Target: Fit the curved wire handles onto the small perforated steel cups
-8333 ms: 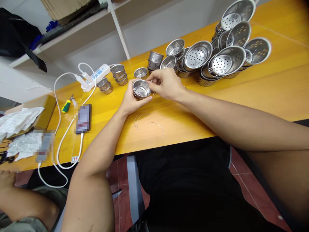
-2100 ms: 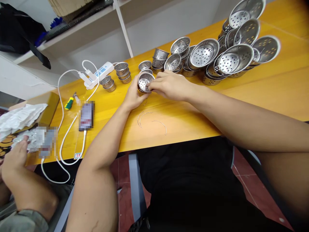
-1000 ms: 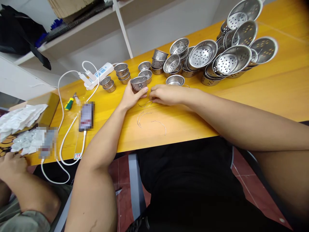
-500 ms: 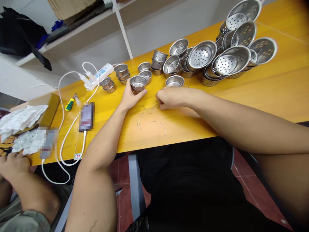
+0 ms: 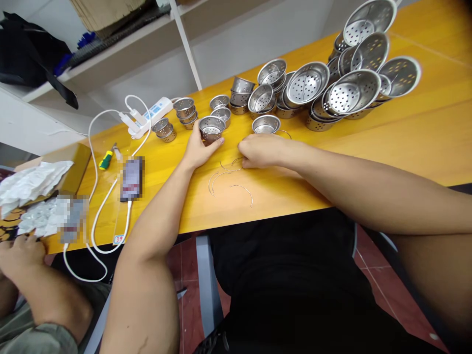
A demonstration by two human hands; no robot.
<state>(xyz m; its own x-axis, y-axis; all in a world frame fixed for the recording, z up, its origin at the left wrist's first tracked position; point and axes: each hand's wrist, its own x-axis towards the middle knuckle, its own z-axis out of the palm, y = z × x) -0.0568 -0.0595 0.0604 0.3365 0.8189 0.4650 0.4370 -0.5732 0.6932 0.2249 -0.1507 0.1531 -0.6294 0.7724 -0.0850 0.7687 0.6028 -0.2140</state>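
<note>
My left hand [image 5: 200, 150] is closed around a small perforated metal cup [image 5: 211, 128], thumb at its near side and fingers at its left. The cup is upright, its holed bottom facing me. My right hand [image 5: 260, 150] is in a pinch low over the table, with a thin curved wire [image 5: 236, 169] at its fingertips. Several more curved wires, one of them a separate wire [image 5: 245, 188], lie on the table just in front of the hands. Right behind my right hand stands another perforated cup [image 5: 266, 125].
Stacked perforated cups [image 5: 344, 96] crowd the back right of the yellow table [image 5: 424, 147]. Smaller stacks [image 5: 185, 109] stand behind my left hand. At left are a power strip [image 5: 155, 115], white cables, a phone [image 5: 132, 178], a green-yellow tool [image 5: 106, 160] and another person's hand [image 5: 24, 253].
My right hand has shifted very slightly, and the wire at its fingertips has turned a little on the table. My left hand keeps the cup in the same place.
</note>
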